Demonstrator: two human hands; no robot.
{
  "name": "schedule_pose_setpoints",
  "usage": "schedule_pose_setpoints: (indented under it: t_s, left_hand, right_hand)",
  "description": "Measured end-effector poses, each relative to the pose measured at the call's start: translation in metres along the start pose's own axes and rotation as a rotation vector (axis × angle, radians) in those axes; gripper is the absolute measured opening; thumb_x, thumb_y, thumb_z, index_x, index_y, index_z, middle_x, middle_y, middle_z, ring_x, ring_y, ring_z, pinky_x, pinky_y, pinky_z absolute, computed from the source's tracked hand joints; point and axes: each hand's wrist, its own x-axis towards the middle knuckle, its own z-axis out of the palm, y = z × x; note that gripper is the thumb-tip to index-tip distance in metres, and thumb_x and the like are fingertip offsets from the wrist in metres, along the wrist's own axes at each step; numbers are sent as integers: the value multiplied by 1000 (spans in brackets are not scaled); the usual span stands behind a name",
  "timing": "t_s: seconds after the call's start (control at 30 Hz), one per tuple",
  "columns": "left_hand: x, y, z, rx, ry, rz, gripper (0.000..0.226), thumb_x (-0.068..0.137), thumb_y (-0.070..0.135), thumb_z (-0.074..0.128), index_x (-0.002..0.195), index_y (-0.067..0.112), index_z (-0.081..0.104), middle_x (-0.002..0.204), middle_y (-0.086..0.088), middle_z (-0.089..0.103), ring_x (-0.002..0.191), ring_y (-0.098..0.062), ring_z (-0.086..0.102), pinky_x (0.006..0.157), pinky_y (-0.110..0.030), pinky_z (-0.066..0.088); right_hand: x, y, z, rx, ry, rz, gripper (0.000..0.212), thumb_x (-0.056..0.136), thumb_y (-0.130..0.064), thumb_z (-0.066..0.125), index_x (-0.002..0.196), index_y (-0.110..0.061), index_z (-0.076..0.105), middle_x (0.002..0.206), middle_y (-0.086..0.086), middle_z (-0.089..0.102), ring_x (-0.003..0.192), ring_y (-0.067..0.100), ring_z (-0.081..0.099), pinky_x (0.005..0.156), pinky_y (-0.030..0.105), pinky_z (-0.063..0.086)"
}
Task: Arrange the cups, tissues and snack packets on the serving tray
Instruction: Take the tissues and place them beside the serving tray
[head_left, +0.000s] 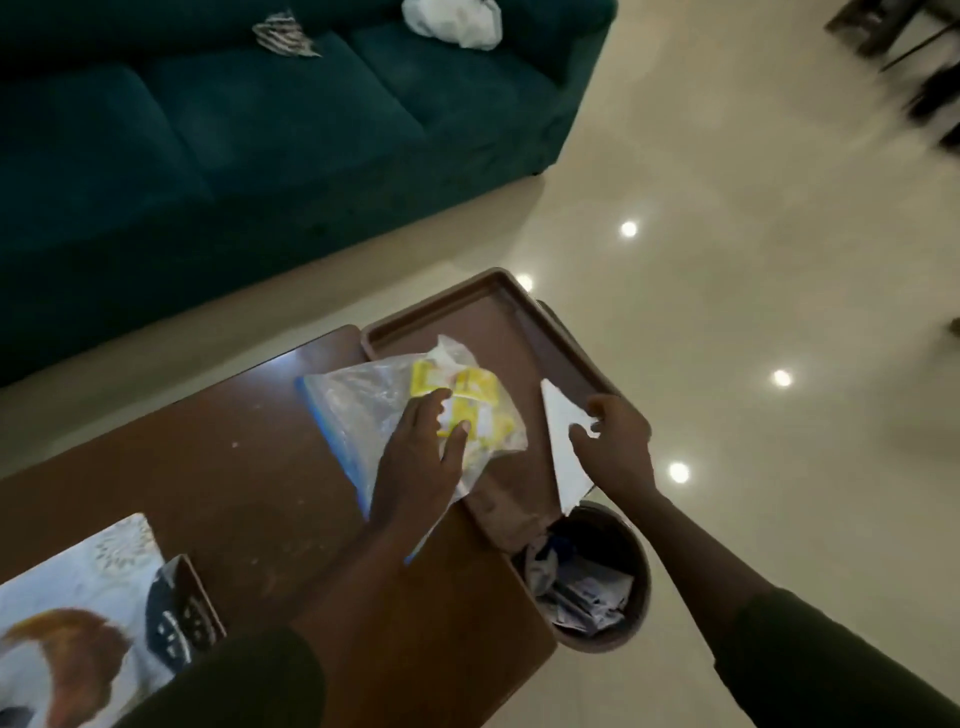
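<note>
A brown serving tray (493, 306) sits on the far right corner of a dark wooden table (223, 467), overhanging its edge. A clear zip bag (363, 410) holding yellow snack packets (467, 395) lies half on the tray, half on the table. The left hand (421, 462) rests on the bag, fingers slightly spread, thumb and forefinger around the packets. The right hand (618, 441), fingers loosely curled, pinches a white tissue (563, 441) lying along the tray's right rim. Below the tray's near end, a round waste bin (639, 587) on the floor holds crumpled paper and wrappers. A teal sofa (234, 130) stands far left.
</note>
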Motion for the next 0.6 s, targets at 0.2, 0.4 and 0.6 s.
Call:
schedule_pose_setpoints:
  t_s: [0.2,0.4,0.6]
  left_hand:
    - [-5,28,74,-92,-298,-57,30,94,22,55,124,20,63,112,-3,72,102,-23,66,89,-42,54]
    - [-12,22,134,-8,-608,-113,48,94,25,56,141,16,50,119,-10,70,114,-23,64,102,-33,47]
    - [-14,1,178,298,-796,27,66,95,19,51,154,13,21,164,-8,19,152,-25,18,119,-37,26]
  right_hand:
    - [31,66,-26,-50,-22,253,35,80,-16,56,115,-11,57,94,4,62,65,8,51,52,18,34]
    - [63,86,-19,-117,-130,230,35,81,-12,60,116,-9,56,103,9,65,75,18,56,60,25,45]
    - [79,91,6,-218,-225,65,39,82,-11,64,120,-6,57,125,12,60,107,28,60,87,32,51]
